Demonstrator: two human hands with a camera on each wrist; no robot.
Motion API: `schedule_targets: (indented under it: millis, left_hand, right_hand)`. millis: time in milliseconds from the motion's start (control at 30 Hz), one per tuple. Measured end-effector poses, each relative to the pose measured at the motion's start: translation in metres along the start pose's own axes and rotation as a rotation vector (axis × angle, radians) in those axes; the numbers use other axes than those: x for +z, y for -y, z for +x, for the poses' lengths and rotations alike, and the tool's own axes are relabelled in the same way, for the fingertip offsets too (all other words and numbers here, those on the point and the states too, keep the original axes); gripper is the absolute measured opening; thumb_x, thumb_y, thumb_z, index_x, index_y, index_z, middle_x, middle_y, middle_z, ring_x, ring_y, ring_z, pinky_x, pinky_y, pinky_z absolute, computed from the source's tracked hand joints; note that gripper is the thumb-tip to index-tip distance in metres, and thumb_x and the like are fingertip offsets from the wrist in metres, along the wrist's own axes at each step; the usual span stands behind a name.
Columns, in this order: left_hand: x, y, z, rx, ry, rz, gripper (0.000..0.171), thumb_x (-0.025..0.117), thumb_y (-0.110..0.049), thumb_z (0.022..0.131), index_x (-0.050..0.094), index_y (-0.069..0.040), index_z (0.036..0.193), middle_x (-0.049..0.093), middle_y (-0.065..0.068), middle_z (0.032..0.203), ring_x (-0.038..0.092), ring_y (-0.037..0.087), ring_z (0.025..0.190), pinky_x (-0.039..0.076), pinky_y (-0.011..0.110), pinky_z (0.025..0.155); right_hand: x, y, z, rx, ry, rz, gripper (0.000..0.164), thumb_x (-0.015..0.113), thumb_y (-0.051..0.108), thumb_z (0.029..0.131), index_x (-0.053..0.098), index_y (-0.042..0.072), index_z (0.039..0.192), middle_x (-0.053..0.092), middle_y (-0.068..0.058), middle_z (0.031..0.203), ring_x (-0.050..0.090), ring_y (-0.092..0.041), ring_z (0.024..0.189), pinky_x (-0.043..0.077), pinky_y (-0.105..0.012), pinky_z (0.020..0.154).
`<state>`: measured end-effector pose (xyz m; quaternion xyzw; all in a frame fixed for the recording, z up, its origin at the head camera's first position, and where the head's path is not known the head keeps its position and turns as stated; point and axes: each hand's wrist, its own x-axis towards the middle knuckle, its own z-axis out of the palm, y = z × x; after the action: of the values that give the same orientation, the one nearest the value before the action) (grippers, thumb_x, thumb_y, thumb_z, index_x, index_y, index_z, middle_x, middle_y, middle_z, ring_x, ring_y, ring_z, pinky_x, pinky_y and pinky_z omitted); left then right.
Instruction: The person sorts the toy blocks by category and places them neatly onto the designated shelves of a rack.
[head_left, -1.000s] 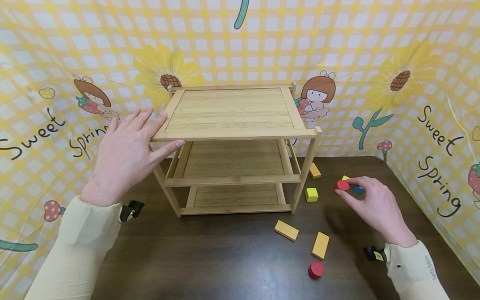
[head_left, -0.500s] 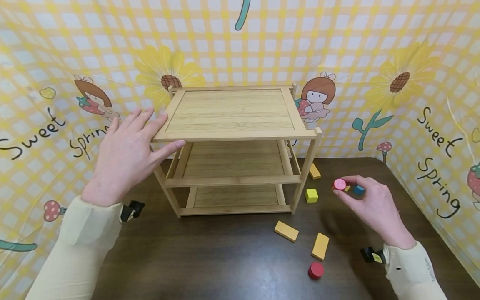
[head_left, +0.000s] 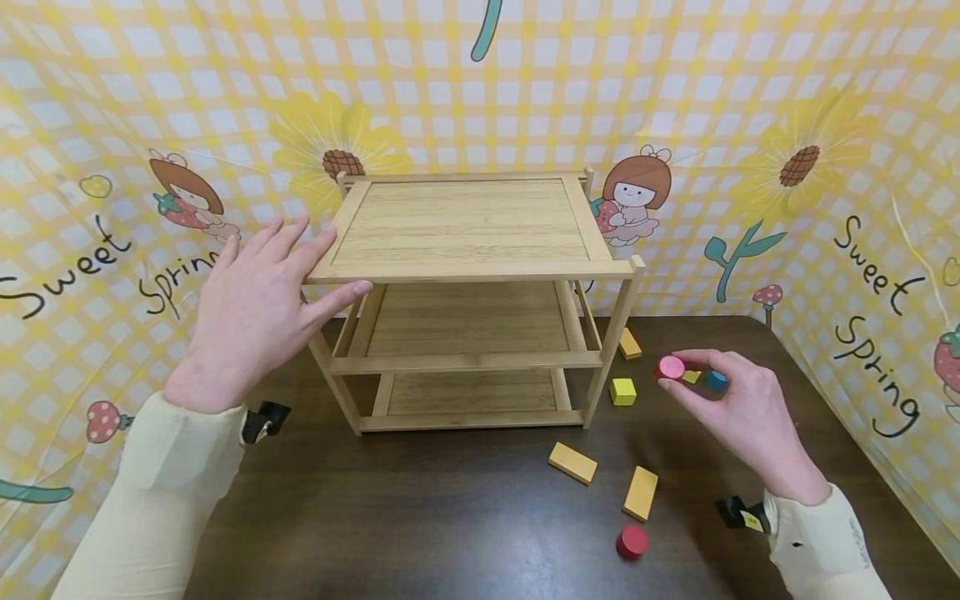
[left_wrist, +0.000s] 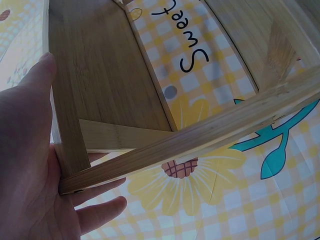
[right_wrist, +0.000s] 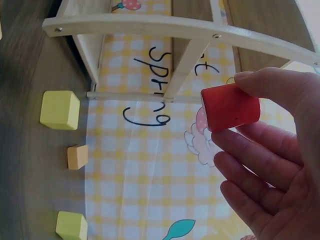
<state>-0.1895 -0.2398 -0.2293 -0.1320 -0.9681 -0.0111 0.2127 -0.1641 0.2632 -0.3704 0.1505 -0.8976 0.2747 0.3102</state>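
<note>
In the head view, my left hand [head_left: 251,308] rests on the left front corner of a three-tier wooden rack [head_left: 465,271]. Its fingers lie straight along the side and its thumb along the front edge. The left wrist view has the rack's corner post [left_wrist: 72,130] between thumb and fingers. To the right of the rack, my right hand [head_left: 746,408] pinches a red cylinder block [head_left: 670,368] between thumb and fingertips, held above the dark table. Seen from the right wrist, the red block [right_wrist: 231,106] lies sideways, its remaining fingers spread loosely below.
Near the rack's right legs lie a yellow cube [head_left: 622,392] and an orange block [head_left: 630,342]. Another yellow block [head_left: 692,377] and a blue block [head_left: 717,381] are partly behind the right hand. Two orange blocks [head_left: 572,462] and a second red cylinder [head_left: 632,542] lie in front. A checked cloth [head_left: 480,100] surrounds the table [head_left: 390,517].
My right hand has shifted slightly left with the red cylinder, whose round end has turned up into view. More of the blue block shows. The left hand stays put on the rack.
</note>
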Motion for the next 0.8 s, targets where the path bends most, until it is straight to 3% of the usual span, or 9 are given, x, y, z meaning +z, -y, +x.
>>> schedule_targets:
  millis: [800]
  left_hand:
    - [-0.001,0.000,0.000,-0.001,0.005,-0.006,0.086,0.045,-0.074,0.096,0.044,-0.012,0.156,0.033,0.022,0.160,0.027,0.044,0.147,0.010,0.067,0.118]
  right_hand:
    - [-0.006,0.030,0.004,-0.107,-0.015,0.077,0.044,0.096,0.016,0.067,0.079,0.013,0.107,0.075,0.004,0.098,0.065,-0.008,0.089,0.042,-0.023,0.068]
